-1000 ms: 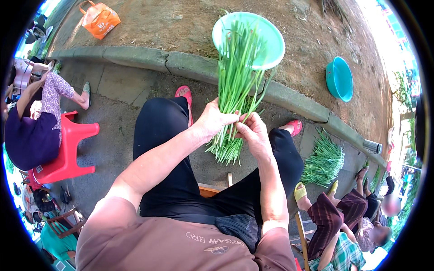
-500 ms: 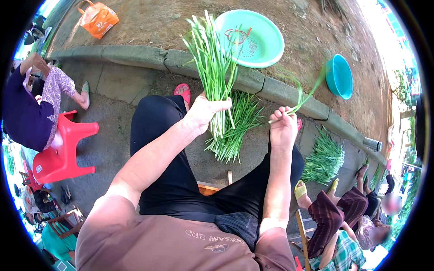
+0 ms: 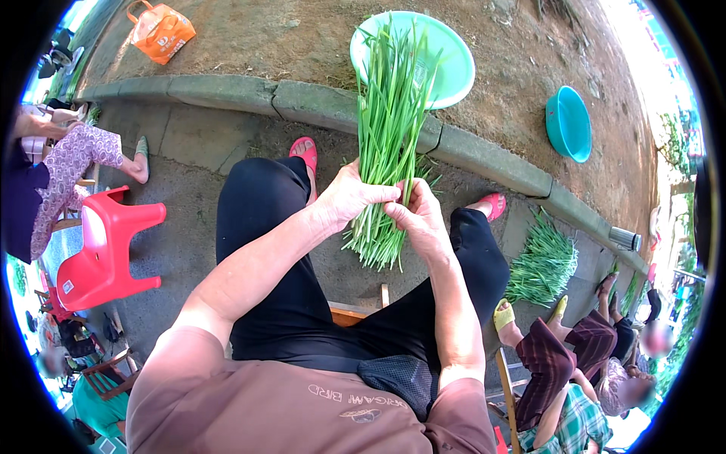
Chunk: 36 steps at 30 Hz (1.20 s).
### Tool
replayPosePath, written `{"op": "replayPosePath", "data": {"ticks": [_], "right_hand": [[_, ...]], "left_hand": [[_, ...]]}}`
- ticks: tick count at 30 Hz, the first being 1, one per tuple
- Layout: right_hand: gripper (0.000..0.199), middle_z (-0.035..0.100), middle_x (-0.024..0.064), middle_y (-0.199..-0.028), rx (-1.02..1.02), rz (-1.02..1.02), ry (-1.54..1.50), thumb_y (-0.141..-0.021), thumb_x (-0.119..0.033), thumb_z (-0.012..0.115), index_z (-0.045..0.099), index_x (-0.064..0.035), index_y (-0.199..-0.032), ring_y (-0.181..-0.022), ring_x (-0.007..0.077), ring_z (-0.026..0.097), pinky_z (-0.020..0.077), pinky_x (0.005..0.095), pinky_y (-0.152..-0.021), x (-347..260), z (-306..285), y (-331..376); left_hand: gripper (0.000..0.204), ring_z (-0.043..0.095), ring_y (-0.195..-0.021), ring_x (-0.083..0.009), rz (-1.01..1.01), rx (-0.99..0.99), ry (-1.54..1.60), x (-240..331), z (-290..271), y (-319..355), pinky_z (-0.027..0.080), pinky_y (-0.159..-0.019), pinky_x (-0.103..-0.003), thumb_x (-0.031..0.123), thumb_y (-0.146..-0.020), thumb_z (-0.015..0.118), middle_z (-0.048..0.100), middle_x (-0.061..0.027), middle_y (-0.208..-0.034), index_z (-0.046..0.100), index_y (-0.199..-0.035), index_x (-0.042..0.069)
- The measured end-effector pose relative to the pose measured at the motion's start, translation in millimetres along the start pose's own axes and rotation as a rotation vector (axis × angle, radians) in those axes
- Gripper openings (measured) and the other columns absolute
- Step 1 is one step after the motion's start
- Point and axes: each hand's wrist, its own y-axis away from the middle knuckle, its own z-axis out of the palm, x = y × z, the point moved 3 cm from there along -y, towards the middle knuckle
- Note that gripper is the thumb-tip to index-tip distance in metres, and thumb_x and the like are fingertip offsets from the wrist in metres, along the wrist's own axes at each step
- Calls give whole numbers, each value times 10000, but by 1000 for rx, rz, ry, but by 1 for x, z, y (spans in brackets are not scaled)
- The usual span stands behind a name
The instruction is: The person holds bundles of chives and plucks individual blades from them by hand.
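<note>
Here, green stalks (image 3: 389, 125) tight in the left hand (image 3: 346, 197), right hand (image 3: 420, 219) at their edge, hold unclear.

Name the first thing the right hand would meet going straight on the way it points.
Most likely the bunch of long green leaves in the left hand; the right hand has its fingertips at the bunch's edge, though exact contact is unclear.
</note>
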Motion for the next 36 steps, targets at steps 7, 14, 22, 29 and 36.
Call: {"op": "replayPosePath", "data": {"ticks": [7,14,22,29,36], "right_hand": [[225,561,-11,-793,74,48,-443,-855,-91,619,560,-58,-1070,-650,80,528,400,198,-538,-2,-21,-3],[161,567,51,-911,487,-232,-755,-865,-12,554,527,-53,-1018,-685,144,545,465,261,-593,-10,-75,-3],[172,524,-9,-724,190,3,-364,-830,-95,632,493,-76,-929,-478,47,402,290,181,-404,-1,-16,-3],[264,510,-48,-723,77,-6,-122,-785,-121,722,515,-71,-941,-509,30,401,306,189,-438,4,9,-5],[356,551,-28,-777,3,84,-290,-836,-90,611,533,-27,-1178,-482,-2,353,279,149,-423,-10,3,-2]], "left_hand": [[357,610,-837,-131,60,34,41,7,-5,-2,499,-772,-279,3,-759,695,633,-51,-962,576,-1093,44],[290,603,-741,-141,142,218,318,6,-22,-8,508,-686,-287,0,-757,707,606,-14,-862,594,-1015,73],[316,590,-832,-111,54,212,262,3,-10,-3,489,-764,-266,-14,-761,697,618,-2,-930,589,-1044,75],[327,620,-864,-156,-19,41,212,-2,-2,-3,507,-796,-290,6,-783,667,629,-56,-940,563,-1092,31],[444,570,-981,-169,-2,5,153,3,-4,-3,463,-875,-311,-44,-767,615,567,-83,-1074,506,-1192,27]]}}
